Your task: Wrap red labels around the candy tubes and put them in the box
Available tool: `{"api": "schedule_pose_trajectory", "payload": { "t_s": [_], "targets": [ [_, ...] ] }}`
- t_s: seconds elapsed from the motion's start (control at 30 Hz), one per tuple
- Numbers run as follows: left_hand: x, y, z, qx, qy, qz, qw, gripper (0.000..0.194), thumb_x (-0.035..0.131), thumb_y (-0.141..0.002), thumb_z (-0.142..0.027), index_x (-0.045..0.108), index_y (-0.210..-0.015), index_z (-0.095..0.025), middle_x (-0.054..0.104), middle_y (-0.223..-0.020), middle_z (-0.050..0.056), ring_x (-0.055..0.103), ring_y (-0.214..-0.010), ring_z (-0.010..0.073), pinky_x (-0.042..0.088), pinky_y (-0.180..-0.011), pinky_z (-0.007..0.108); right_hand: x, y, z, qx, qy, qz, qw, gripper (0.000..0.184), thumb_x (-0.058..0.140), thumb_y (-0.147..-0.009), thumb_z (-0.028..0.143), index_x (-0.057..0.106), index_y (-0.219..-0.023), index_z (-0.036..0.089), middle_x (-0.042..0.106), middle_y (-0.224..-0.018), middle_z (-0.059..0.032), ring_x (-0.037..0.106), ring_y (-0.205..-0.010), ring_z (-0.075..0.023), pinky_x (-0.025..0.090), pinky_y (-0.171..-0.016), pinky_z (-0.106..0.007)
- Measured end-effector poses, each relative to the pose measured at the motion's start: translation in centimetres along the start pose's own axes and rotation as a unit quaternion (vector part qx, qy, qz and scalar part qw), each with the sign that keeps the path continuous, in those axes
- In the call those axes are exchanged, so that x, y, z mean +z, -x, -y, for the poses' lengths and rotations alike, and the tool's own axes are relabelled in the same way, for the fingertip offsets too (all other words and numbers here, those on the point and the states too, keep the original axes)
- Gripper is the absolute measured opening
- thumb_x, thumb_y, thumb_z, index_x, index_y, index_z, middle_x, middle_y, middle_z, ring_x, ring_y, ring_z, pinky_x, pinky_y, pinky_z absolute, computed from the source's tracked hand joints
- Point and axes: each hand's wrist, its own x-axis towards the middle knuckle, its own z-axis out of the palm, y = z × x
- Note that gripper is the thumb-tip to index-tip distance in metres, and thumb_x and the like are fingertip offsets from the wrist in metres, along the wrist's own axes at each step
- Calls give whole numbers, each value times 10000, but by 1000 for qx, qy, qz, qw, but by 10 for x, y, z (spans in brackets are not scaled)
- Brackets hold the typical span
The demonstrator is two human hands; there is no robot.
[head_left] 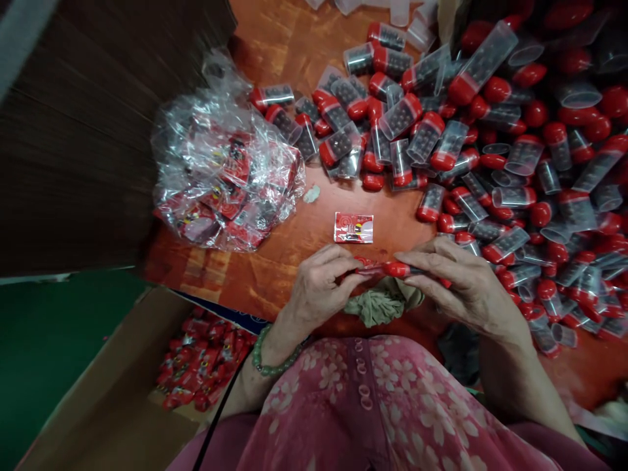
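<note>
Over the front edge of the table, my left hand (321,284) pinches a red printed packet (367,269), mostly hidden by the fingers. My right hand (468,288) is closed around a red-capped tube (395,269), its capped end pointing left towards the packet. Cap and packet meet or nearly meet; I cannot tell how far one is inside the other. Just beyond my hands, a flat red printed packet (354,227) lies on the table. A crumpled green-grey cloth (380,306) sits below my hands.
Red-capped clear tubes of dark balls (510,183) are heaped at the right. A clear plastic bag (230,183) of red packets stands at the left. Below the table edge, a cardboard box (105,392) contains red wrapped pieces (206,356). Clear tubes (400,12) lie at the back.
</note>
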Motion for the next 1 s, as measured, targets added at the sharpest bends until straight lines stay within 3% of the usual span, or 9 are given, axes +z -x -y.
{"api": "schedule_pose_trajectory", "payload": {
  "t_s": [0.2,0.4,0.63,0.87,1.0],
  "targets": [
    [1,4,2,7,30,9,999,84,726,-829,-209,737,-848,-128,695,-755,44,641,-692,119,530,-634,227,7,-2,2,6,60,64,996,314,508,-994,322,623,-1245,173,617,-908,-76,595,-839,-198,500,-717,-320],
    [2,10,4,7,-6,50,999,125,656,-887,-227,728,-826,-146,681,-754,38,623,-702,126,520,-651,248,9,-8,4,25,105,162,981,342,415,-1022,366,620,-1234,192,588,-889,-71,582,-823,-207,470,-701,-323],
    [1,13,9,12,13,81,997,131,657,-888,-229,737,-864,-128,666,-752,45,608,-701,130,501,-642,249,13,-15,3,39,105,223,968,319,425,-1021,350,637,-1198,192,585,-868,-62,592,-755,-191,446,-661,-304],
    [-5,8,13,25,5,123,992,214,619,-916,-291,723,-798,-146,671,-751,44,588,-704,140,484,-660,273,14,-25,4,1,52,206,977,330,428,-1019,362,676,-1124,172,610,-863,-74,592,-747,-188,465,-666,-305],
    [-13,6,13,-5,47,119,992,285,701,-846,-388,724,-977,-135,733,-878,87,662,-803,191,529,-752,326,15,-28,0,20,-69,172,983,289,465,-1012,332,672,-1160,194,675,-975,-82,646,-880,-193,513,-786,-318]
  ]
}}
